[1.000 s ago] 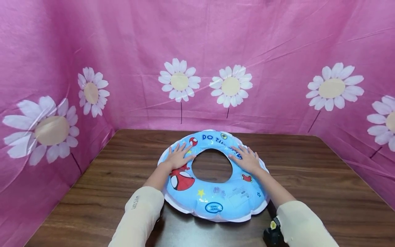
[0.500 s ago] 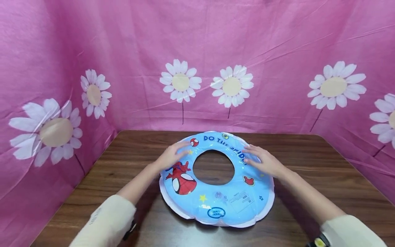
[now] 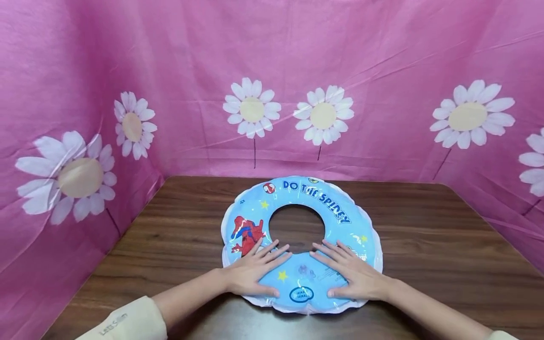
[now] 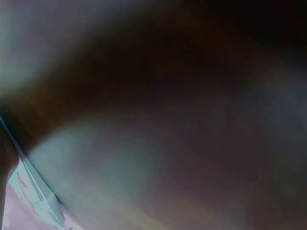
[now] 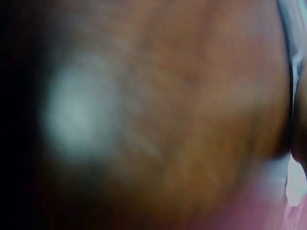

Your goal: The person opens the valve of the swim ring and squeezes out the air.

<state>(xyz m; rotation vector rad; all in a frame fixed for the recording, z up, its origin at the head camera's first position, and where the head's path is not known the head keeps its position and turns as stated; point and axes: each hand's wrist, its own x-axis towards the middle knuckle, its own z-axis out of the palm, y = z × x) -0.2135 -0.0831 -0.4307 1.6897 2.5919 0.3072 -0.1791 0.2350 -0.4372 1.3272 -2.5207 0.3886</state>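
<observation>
A light blue inflatable swim ring (image 3: 297, 264) lies flat on the wooden table in the head view, printed with a red cartoon figure, yellow stars and blue lettering. On its near left part rests my left hand (image 3: 255, 274), fingers spread and straight, fingertips by the inner hole. My right hand (image 3: 354, 276) lies the same way on the near right part, its thumb toward the oval logo. Both wrist views are mostly blur; a sliver of the ring's edge (image 4: 45, 201) shows at the lower left of the left wrist view.
The brown wood-grain table (image 3: 429, 236) spreads around the ring on all sides. Behind it and at both sides hangs a pink cloth (image 3: 382, 56) printed with large white daisies, which meets the table's back edge.
Both hands have come off the far left and right parts of the ring and moved back to its near part, fingers now spread flat there. The ring has hardly shifted.
</observation>
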